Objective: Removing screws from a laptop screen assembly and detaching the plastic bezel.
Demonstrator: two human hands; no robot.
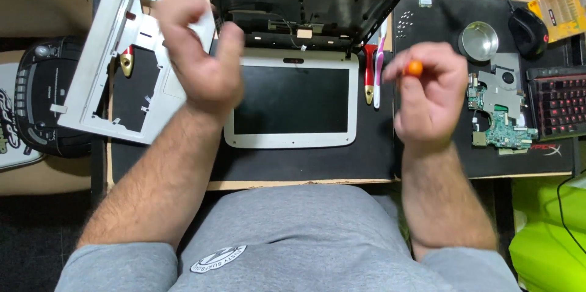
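Left hand (198, 54) raised, fingers loosely spread, empty, above grey frame (116, 60) at mat's left edge. Right hand (427, 93) pinching orange-tipped screwdriver (414, 68) over mat's (305, 167) right side, beside white-framed screen (292, 98).

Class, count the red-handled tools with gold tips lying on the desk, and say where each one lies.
2. One red-handled tool lies under the grey frame, left; another lies right of the white screen bezel. Others may be hidden.
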